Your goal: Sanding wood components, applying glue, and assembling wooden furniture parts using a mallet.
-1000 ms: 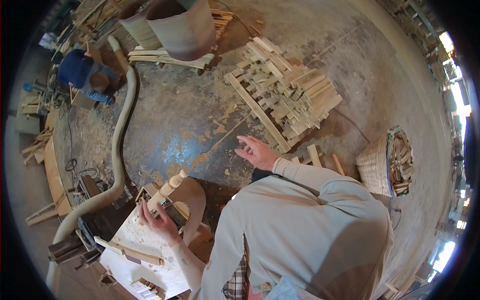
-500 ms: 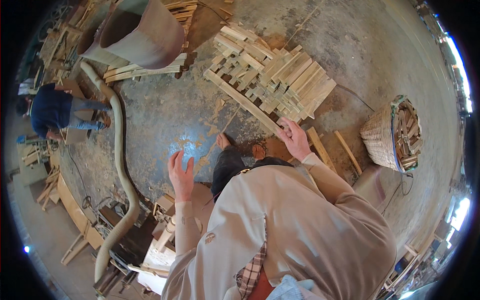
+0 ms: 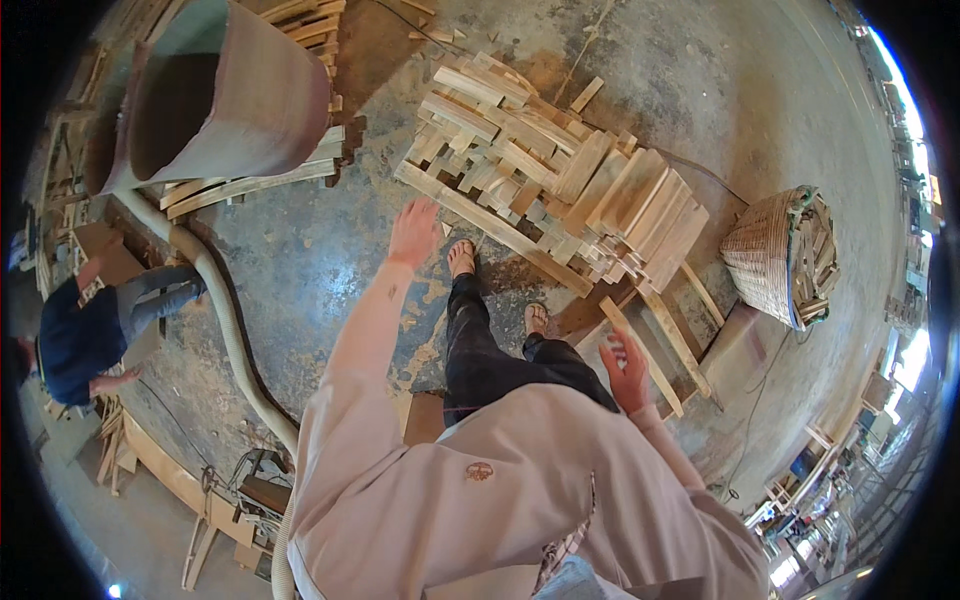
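My left hand (image 3: 415,232) reaches forward with its fingers stretched out, holding nothing. It is nearest to the left end of a long wooden board (image 3: 490,228) that lies along the near side of a stack of cut wood pieces (image 3: 570,165); whether the fingertips touch it I cannot tell. My right hand (image 3: 626,370) hangs at my right side, its fingers loosely bent and apart, with nothing in them. Beside it a wooden bar (image 3: 643,357) slants past, part of a low wooden frame under the right end of the stack.
A woven basket (image 3: 768,258) full of wood offcuts stands at right. At left, a ribbed hose (image 3: 232,315) crosses the floor near a large curved container (image 3: 250,95). Another person (image 3: 85,345) bends at far left. A cable (image 3: 690,165) runs behind the stack.
My left hand has moved forward toward the stack. My right hand has drawn back from the board's right end to my side. My view has shifted, and the stack looks closer.
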The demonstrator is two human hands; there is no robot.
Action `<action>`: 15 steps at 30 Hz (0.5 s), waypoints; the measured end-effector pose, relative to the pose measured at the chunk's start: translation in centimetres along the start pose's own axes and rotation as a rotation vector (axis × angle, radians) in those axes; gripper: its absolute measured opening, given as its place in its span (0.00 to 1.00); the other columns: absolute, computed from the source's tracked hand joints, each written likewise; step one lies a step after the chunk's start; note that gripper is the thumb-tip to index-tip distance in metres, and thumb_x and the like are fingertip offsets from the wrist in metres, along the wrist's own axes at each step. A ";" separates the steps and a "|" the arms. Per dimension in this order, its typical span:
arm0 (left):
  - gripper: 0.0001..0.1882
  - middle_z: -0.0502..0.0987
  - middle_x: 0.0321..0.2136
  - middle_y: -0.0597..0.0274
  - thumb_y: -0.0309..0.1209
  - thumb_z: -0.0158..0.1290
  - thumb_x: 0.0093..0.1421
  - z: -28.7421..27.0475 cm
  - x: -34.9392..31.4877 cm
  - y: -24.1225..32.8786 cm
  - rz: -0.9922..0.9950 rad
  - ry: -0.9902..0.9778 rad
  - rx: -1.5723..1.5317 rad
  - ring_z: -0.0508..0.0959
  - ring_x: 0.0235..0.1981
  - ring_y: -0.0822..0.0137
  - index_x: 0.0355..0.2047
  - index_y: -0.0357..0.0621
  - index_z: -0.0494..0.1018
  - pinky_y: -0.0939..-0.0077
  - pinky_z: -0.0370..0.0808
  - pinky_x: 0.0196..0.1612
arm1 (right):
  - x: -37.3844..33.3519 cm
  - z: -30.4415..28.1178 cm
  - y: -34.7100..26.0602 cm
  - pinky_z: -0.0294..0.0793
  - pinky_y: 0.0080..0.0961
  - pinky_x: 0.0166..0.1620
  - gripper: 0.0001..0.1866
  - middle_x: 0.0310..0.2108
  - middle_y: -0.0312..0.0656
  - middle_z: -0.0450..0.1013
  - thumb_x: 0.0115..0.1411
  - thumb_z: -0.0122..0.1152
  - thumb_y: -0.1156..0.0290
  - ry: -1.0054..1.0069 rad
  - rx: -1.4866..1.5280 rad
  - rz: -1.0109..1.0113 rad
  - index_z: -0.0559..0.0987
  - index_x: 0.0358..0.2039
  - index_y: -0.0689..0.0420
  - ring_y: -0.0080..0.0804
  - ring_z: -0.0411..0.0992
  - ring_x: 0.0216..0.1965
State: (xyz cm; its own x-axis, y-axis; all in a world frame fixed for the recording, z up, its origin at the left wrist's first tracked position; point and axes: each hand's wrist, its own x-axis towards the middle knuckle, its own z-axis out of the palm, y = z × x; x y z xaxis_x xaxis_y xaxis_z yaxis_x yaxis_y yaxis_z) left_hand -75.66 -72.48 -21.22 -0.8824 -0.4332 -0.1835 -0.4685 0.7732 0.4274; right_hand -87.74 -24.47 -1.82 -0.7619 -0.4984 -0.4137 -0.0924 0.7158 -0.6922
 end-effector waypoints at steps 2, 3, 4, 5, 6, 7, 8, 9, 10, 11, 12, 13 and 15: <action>0.23 0.75 0.63 0.54 0.27 0.59 0.66 0.4 7.1 -2.2 0.111 0.068 0.075 0.72 0.69 0.48 0.62 0.45 0.79 0.47 0.73 0.67 | -0.4 1.5 -0.4 0.84 0.32 0.46 0.27 0.53 0.51 0.82 0.73 0.70 0.66 0.006 -0.007 0.079 0.77 0.68 0.61 0.36 0.85 0.43; 0.22 0.74 0.64 0.54 0.27 0.57 0.68 0.5 10.7 -2.8 0.113 0.027 0.112 0.71 0.70 0.48 0.62 0.45 0.79 0.48 0.73 0.67 | -0.9 2.1 -0.5 0.84 0.32 0.46 0.26 0.53 0.51 0.83 0.73 0.71 0.67 0.018 -0.006 0.145 0.77 0.68 0.61 0.36 0.85 0.43; 0.21 0.74 0.64 0.55 0.27 0.55 0.69 0.7 14.0 -3.3 0.113 -0.012 0.153 0.70 0.71 0.49 0.61 0.46 0.79 0.49 0.73 0.67 | -1.2 2.7 -0.6 0.84 0.32 0.46 0.26 0.53 0.51 0.83 0.73 0.71 0.67 0.011 -0.014 0.163 0.77 0.68 0.61 0.36 0.85 0.43; 0.19 0.74 0.64 0.56 0.28 0.54 0.70 1.1 17.1 -3.6 0.131 -0.001 0.194 0.70 0.71 0.50 0.61 0.47 0.79 0.49 0.73 0.67 | -1.3 3.2 -0.9 0.84 0.32 0.46 0.27 0.53 0.52 0.82 0.72 0.71 0.67 -0.004 -0.018 0.233 0.77 0.68 0.62 0.36 0.85 0.43; 0.18 0.74 0.64 0.56 0.28 0.52 0.72 1.8 19.9 -3.9 0.150 0.014 0.235 0.70 0.71 0.50 0.61 0.47 0.78 0.50 0.73 0.67 | -1.4 3.7 -1.0 0.84 0.31 0.47 0.27 0.53 0.52 0.82 0.72 0.71 0.67 -0.018 -0.020 0.300 0.77 0.68 0.62 0.36 0.85 0.43; 0.18 0.74 0.64 0.56 0.28 0.52 0.72 2.6 22.1 -4.3 0.151 0.001 0.233 0.70 0.71 0.50 0.61 0.47 0.78 0.50 0.73 0.67 | -1.3 4.2 -1.2 0.84 0.32 0.47 0.27 0.53 0.52 0.83 0.73 0.71 0.67 -0.023 -0.026 0.329 0.77 0.68 0.62 0.36 0.85 0.43; 0.23 0.73 0.66 0.57 0.28 0.57 0.69 3.3 24.1 -4.7 0.208 0.031 0.280 0.68 0.73 0.52 0.64 0.48 0.76 0.50 0.71 0.69 | -1.3 4.7 -1.2 0.84 0.32 0.47 0.27 0.53 0.52 0.83 0.73 0.71 0.67 -0.029 -0.024 0.339 0.77 0.68 0.62 0.36 0.85 0.43; 0.29 0.71 0.69 0.59 0.28 0.62 0.65 4.3 25.9 -5.0 0.270 0.062 0.325 0.67 0.74 0.53 0.67 0.49 0.73 0.50 0.69 0.71 | -1.4 5.1 -0.9 0.84 0.32 0.47 0.26 0.53 0.52 0.83 0.73 0.71 0.67 -0.009 0.010 0.370 0.77 0.68 0.62 0.36 0.85 0.44; 0.29 0.71 0.69 0.59 0.28 0.62 0.65 4.8 27.3 -5.8 0.272 0.053 0.329 0.67 0.74 0.53 0.67 0.49 0.73 0.50 0.69 0.71 | -1.0 5.7 -1.0 0.84 0.32 0.47 0.26 0.53 0.52 0.83 0.73 0.70 0.66 0.007 0.049 0.398 0.77 0.68 0.62 0.36 0.85 0.44; 0.30 0.71 0.68 0.59 0.28 0.62 0.65 5.3 28.5 -6.7 0.289 0.029 0.372 0.67 0.74 0.54 0.68 0.49 0.72 0.50 0.68 0.72 | -0.7 6.0 -1.1 0.84 0.31 0.48 0.26 0.53 0.51 0.83 0.74 0.70 0.66 0.012 0.086 0.449 0.77 0.68 0.62 0.34 0.85 0.45; 0.31 0.70 0.68 0.60 0.29 0.63 0.65 5.9 29.6 -6.7 0.314 0.003 0.405 0.68 0.73 0.55 0.68 0.49 0.71 0.49 0.67 0.73 | -0.6 6.2 -1.0 0.84 0.31 0.48 0.26 0.53 0.51 0.83 0.74 0.70 0.66 0.015 0.089 0.461 0.77 0.68 0.62 0.34 0.85 0.45; 0.31 0.70 0.68 0.60 0.29 0.63 0.65 6.2 30.5 -6.9 0.321 -0.005 0.406 0.68 0.73 0.55 0.68 0.49 0.71 0.49 0.67 0.73 | -0.4 6.5 -0.9 0.84 0.31 0.49 0.26 0.52 0.50 0.83 0.74 0.69 0.67 0.030 0.112 0.500 0.77 0.68 0.63 0.33 0.85 0.45; 0.31 0.72 0.66 0.61 0.32 0.65 0.65 6.6 31.8 -6.4 0.320 -0.168 0.455 0.70 0.71 0.57 0.67 0.50 0.72 0.49 0.65 0.74 | -0.4 6.8 -0.7 0.84 0.30 0.49 0.26 0.52 0.49 0.83 0.74 0.69 0.67 0.049 0.135 0.555 0.77 0.68 0.63 0.32 0.85 0.46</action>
State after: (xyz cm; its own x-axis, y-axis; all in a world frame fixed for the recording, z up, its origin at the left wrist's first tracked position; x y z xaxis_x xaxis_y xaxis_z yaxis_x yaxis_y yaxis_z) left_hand -101.01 -88.20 -35.65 -0.9606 -0.0945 -0.2615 -0.1162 0.9909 0.0684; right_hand -83.06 -28.09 -5.18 -0.7019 -0.0400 -0.7111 0.4104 0.7933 -0.4497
